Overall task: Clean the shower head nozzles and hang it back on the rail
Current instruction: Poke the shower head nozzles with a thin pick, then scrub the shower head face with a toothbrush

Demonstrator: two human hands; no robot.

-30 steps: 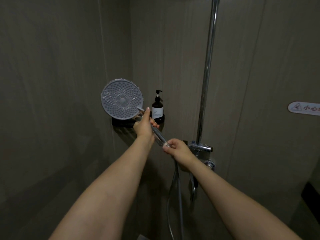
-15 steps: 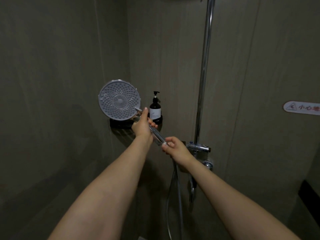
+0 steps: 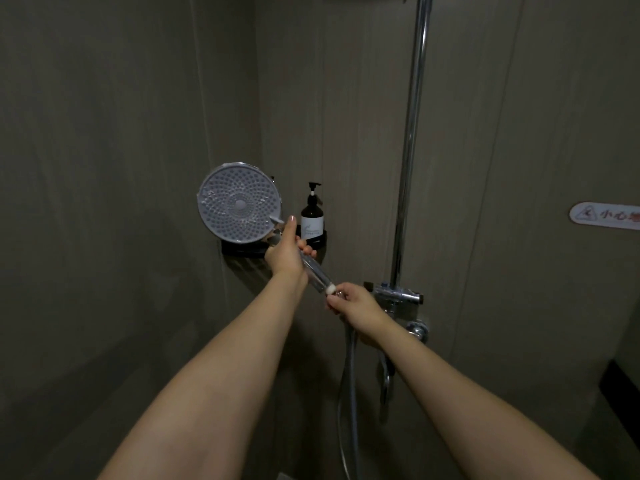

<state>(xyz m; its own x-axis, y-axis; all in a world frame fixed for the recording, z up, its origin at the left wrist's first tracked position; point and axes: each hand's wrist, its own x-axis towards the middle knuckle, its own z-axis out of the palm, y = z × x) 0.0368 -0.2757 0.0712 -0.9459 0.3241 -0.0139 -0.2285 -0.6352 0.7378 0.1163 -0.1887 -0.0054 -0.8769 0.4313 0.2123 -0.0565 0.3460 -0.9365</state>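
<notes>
The round shower head [image 3: 239,203] faces me with its dotted grey nozzle plate, held up in front of the left wall. My left hand [image 3: 286,254] grips the clear handle just below the head, thumb stretched up toward the plate. My right hand [image 3: 356,308] pinches the lower end of the handle where the white connector meets the metal hose [image 3: 351,393]. The chrome rail [image 3: 410,140] runs up the wall to the right, with its bracket and valve [image 3: 398,296] just beside my right hand.
A dark pump bottle [image 3: 312,216] stands on a black corner shelf [image 3: 242,250] behind the shower head. A white warning sticker [image 3: 604,216] is on the right wall. Grey tiled walls close in on the left and ahead.
The view has drifted a little, so hands and shower head sit slightly lower and left in frame. Both hands keep the same hold on the handle.
</notes>
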